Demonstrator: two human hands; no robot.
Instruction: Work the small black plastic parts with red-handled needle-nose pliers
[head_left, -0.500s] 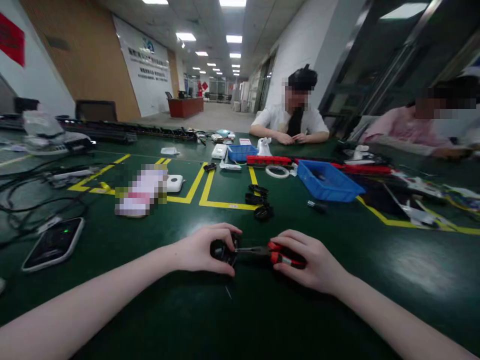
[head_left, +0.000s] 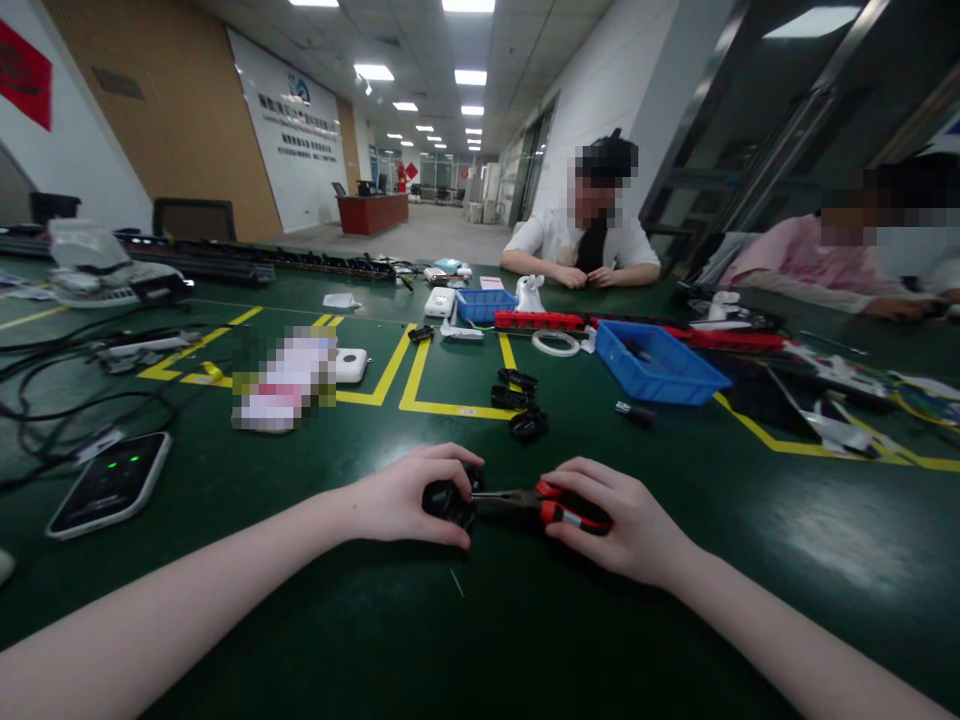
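My left hand (head_left: 424,497) is curled around a small black part (head_left: 448,500) just above the green tabletop; its exact kind is hard to make out. From the right, my right hand (head_left: 619,520) grips the red handles of long-nose pliers (head_left: 529,500). Their metal tips reach the right side of the black part, by my left fingertips. Whether the jaws pinch anything there is hidden. A thin, pale pin-like piece (head_left: 457,583) lies on the table below my left hand.
Several black parts (head_left: 517,400) lie beyond my hands, near yellow tape lines. Behind are a blue bin (head_left: 660,385), a smaller blue tray (head_left: 486,303) and a white ring (head_left: 555,343). A phone (head_left: 112,485) and cables sit left. Two people sit across the table.
Both hands keep nearly the same pose, with the pliers still at the black part. The whole view has shifted very slightly and looks sharper.
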